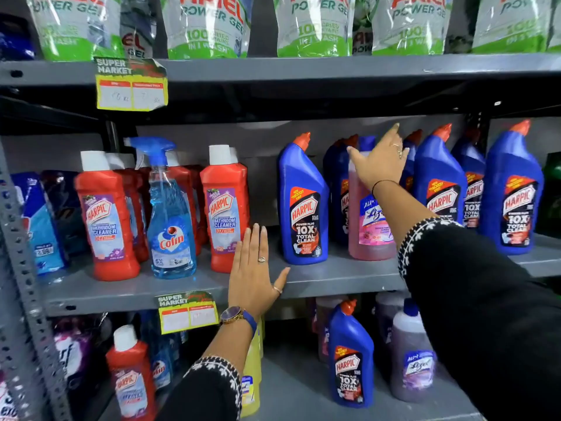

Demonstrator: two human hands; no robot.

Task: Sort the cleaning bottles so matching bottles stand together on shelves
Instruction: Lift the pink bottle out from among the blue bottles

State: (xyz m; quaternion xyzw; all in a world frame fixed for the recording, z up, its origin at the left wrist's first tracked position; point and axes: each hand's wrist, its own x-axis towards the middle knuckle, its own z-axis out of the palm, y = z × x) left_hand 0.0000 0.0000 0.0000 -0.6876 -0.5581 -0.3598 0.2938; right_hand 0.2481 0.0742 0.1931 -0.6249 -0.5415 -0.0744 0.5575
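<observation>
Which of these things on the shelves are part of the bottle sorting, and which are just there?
Part of the job:
pink bottle under the right hand
blue Harpic bottles
red Harpic bottles
Colin spray bottle
left hand, flat on the shelf edge

Just there:
Ariel pouches
price tags

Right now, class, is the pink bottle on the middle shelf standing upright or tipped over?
Upright. The pink bottle stands with its base flat on the middle shelf, blue cap on top, among blue Harpic bottles; the right hand covers its shoulder.
</observation>
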